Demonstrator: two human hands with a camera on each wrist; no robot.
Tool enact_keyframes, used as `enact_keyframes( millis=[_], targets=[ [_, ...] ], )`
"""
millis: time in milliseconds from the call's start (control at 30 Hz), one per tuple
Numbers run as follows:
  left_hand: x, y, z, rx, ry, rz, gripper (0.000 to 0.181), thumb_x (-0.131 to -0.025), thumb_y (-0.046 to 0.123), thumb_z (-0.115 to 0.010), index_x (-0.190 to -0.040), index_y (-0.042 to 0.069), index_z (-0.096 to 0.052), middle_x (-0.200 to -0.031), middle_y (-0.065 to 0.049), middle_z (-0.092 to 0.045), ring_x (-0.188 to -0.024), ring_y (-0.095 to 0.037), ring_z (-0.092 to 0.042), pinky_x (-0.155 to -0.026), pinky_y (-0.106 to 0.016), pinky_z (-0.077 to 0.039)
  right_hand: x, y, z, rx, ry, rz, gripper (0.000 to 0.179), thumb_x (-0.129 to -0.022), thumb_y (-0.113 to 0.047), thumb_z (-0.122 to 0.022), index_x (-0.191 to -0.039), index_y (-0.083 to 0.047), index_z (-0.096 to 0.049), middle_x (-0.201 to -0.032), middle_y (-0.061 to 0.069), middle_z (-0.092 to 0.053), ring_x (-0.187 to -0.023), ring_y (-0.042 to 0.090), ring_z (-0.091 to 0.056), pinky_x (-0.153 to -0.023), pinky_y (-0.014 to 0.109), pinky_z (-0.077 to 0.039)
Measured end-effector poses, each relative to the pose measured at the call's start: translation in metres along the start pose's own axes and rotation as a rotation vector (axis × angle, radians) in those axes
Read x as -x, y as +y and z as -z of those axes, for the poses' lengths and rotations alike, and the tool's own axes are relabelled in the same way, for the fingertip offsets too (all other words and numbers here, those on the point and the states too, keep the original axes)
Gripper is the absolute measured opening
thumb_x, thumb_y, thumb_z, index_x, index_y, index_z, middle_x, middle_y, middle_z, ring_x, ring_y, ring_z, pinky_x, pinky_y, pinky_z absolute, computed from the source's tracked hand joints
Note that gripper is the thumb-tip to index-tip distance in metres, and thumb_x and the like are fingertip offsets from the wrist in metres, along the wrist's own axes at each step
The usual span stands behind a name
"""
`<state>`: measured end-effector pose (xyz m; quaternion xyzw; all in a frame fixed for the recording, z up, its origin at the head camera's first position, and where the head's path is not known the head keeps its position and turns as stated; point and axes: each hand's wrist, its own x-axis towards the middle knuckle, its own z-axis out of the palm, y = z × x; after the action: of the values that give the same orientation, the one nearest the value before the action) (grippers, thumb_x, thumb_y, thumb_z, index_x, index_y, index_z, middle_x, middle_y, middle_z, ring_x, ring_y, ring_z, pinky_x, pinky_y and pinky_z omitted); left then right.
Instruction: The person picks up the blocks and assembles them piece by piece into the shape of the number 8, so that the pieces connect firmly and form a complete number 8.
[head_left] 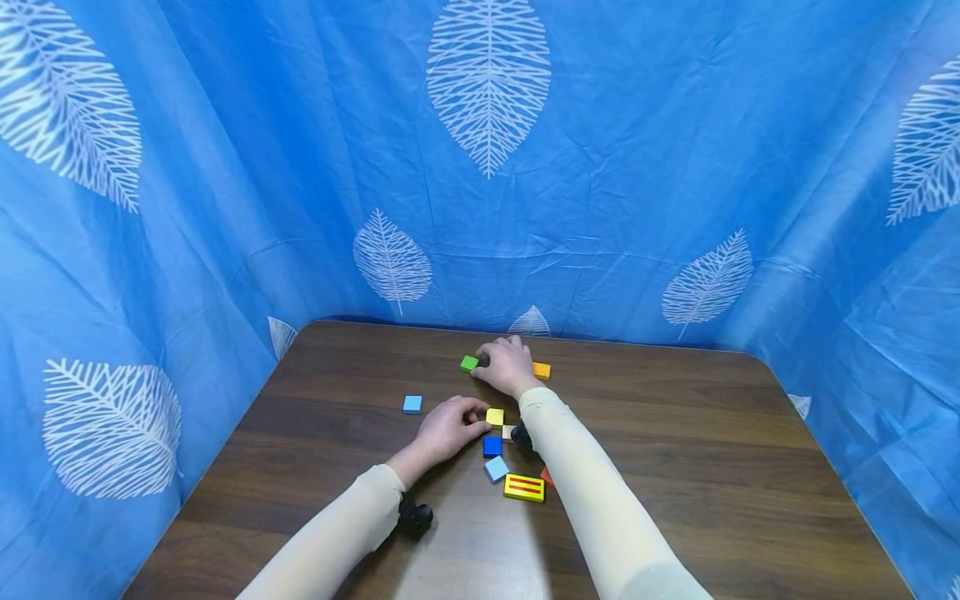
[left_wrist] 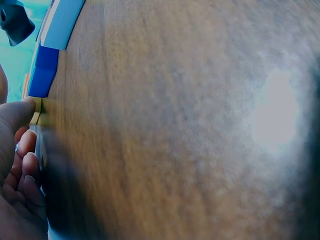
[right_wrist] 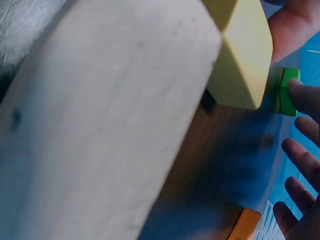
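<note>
My left hand rests at the table's middle, thumb and forefinger pinching the left side of a yellow block. In the left wrist view its thumb touches the yellow block beside a blue block. Farther back, my right hand reaches over a small green block. In the right wrist view its forefinger overlaps the green block, while the other fingers are spread. Whether the thumb touches green cannot be told. A pale wooden block adjoins the yellow one, partly hidden by the right wrist camera.
An orange block lies right of the right hand. Nearer me are a dark blue block, a light blue block, a red-striped yellow block and a half-hidden red block. Another light blue block lies at left.
</note>
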<state>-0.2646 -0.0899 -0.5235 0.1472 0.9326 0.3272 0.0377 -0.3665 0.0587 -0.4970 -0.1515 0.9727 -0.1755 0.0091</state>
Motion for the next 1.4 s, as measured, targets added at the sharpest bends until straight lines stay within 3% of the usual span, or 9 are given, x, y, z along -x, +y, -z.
enact_keyframes(
  millis=[367, 667, 1067, 1400],
  targets=[
    [0.000, 0.001, 0.001, 0.000, 0.001, 0.005, 0.031, -0.095, 0.032, -0.075, -0.123, 0.018, -0.072, -0.087, 0.009, -0.056, -0.077, -0.010, -0.053, -0.066, -0.028, -0.043, -0.010, -0.001, -0.010, 0.016, 0.030, -0.039, 0.033, -0.091, -0.039, -0.077, -0.114, -0.016, -0.076, -0.114, 0.005, -0.067, -0.112, 0.031, -0.047, -0.094, 0.048, -0.038],
    [0.001, 0.002, -0.001, 0.002, -0.003, 0.003, 0.031, -0.095, 0.032, -0.075, -0.123, 0.018, -0.072, -0.086, 0.008, -0.056, -0.077, -0.011, -0.053, -0.067, -0.029, -0.044, -0.005, 0.001, -0.006, 0.021, 0.003, -0.029, 0.029, -0.096, -0.033, -0.073, -0.121, -0.016, -0.075, -0.119, 0.005, -0.067, -0.118, 0.030, -0.046, -0.096, 0.047, -0.037],
    [0.000, 0.004, 0.000, -0.028, -0.010, 0.031, 0.033, -0.095, 0.032, -0.075, -0.125, 0.017, -0.072, -0.087, 0.008, -0.057, -0.079, -0.013, -0.053, -0.069, -0.030, -0.044, 0.011, 0.027, 0.030, -0.043, 0.068, 0.078, 0.032, -0.097, -0.036, -0.070, -0.122, -0.017, -0.074, -0.121, 0.005, -0.067, -0.123, 0.031, -0.047, -0.098, 0.049, -0.038],
    [0.000, 0.003, 0.000, -0.030, -0.004, 0.022, 0.033, -0.096, 0.033, -0.074, -0.125, 0.017, -0.072, -0.086, 0.007, -0.056, -0.078, -0.013, -0.052, -0.068, -0.030, -0.043, 0.043, 0.064, 0.058, -0.113, 0.062, 0.150, 0.033, -0.097, -0.036, -0.071, -0.124, -0.018, -0.073, -0.119, 0.001, -0.066, -0.122, 0.028, -0.049, -0.101, 0.052, -0.036]
  ],
)
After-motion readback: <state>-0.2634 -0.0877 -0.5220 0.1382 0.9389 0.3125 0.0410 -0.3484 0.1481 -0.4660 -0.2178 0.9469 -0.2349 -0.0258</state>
